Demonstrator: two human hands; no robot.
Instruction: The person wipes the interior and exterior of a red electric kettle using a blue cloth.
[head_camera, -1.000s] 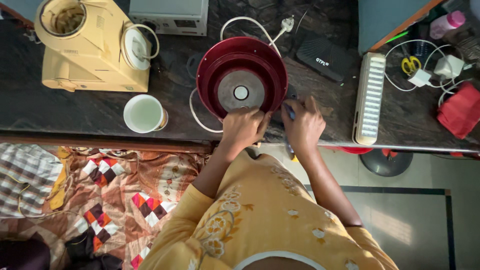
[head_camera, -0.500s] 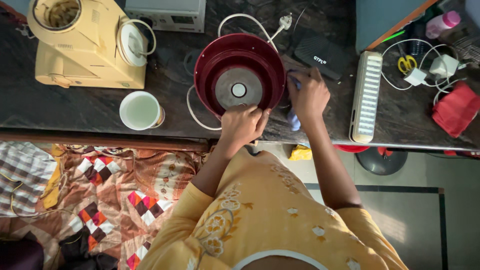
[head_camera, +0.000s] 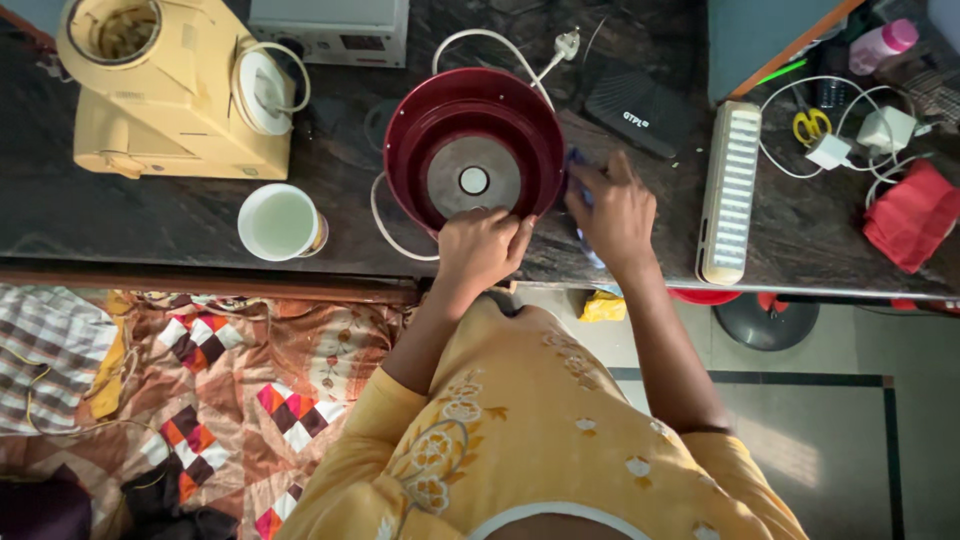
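A small dark display panel fronts the grey box at the counter's back.

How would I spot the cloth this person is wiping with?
Find the dark stone counter and the round maroon cooker body on it. Beside its right wall, under the right hand, sits a small bluish cloth, unlike the red cloth at the far right.

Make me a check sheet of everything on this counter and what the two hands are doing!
Surface: dark stone counter.
Job's things: red cooker, empty, metal plate inside; blue cloth against its right side.
Clutter: cream grinder, white cup, white lamp, scissors, red cloth, pink bottle.
Grippers: left hand grips the cooker's near rim; right hand presses the cloth.
Cables: white cord with plug, unplugged; chargers.
Surroundings: patchwork quilt on the floor.
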